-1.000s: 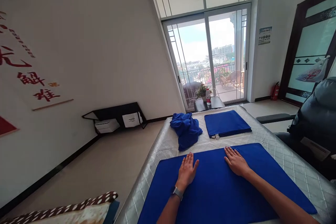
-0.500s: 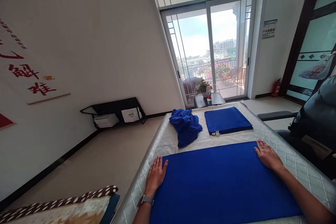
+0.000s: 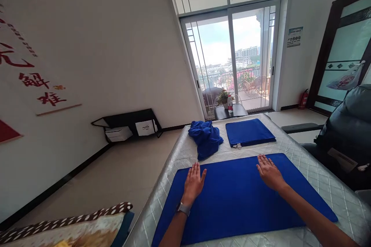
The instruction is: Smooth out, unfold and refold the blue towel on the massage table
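Observation:
A blue cloth [image 3: 232, 197] lies spread flat in front of me on a quilted, silvery-white covered table [image 3: 307, 162]. My left hand [image 3: 194, 180] rests flat on its left part, near the far edge, fingers stretched out; a watch is on that wrist. Toward the far right edge of the same cloth lies my right hand [image 3: 270, 170], palm down with fingers extended. Neither hand grips anything. Beyond the cloth are a crumpled blue cloth [image 3: 205, 139] on the left and a neatly folded blue cloth [image 3: 249, 132] with a small white tag on the right.
A black armchair [image 3: 342, 135] stands close on the right. Past the table's far end, a small dark table [image 3: 240, 112] carries a plant and a bottle [image 3: 230, 104]. A low black shelf [image 3: 130, 117] holds white boxes by the left wall. Patterned bedding [image 3: 87, 227] shows lower left.
Both hands have moved inward from the side edges of the spread cloth and now lie on its surface. The view has shifted slightly.

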Action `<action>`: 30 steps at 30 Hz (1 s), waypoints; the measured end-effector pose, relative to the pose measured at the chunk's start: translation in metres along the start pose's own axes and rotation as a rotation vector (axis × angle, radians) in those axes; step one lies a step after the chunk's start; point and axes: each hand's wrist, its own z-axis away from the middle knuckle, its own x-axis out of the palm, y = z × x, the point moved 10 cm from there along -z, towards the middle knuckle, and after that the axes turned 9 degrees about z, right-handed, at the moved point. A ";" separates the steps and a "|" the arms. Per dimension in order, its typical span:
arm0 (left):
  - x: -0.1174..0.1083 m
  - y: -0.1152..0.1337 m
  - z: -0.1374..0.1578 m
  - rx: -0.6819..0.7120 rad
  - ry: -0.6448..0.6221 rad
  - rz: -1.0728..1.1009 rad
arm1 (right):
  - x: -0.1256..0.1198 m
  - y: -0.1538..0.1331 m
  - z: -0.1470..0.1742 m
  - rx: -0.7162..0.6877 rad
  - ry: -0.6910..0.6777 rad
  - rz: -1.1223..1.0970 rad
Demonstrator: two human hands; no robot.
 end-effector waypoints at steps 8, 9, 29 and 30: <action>0.042 0.169 0.033 0.293 -0.155 0.182 | 0.001 -0.161 0.025 -0.317 -0.029 -0.087; 0.045 0.170 0.034 0.284 -0.166 0.190 | 0.004 -0.162 0.027 -0.320 -0.031 -0.089; 0.018 -0.002 0.068 0.072 -0.149 0.082 | 0.039 0.038 0.048 0.019 -0.177 -0.077; 0.013 -0.033 0.075 0.021 -0.152 0.071 | 0.044 0.068 0.054 0.057 -0.171 -0.049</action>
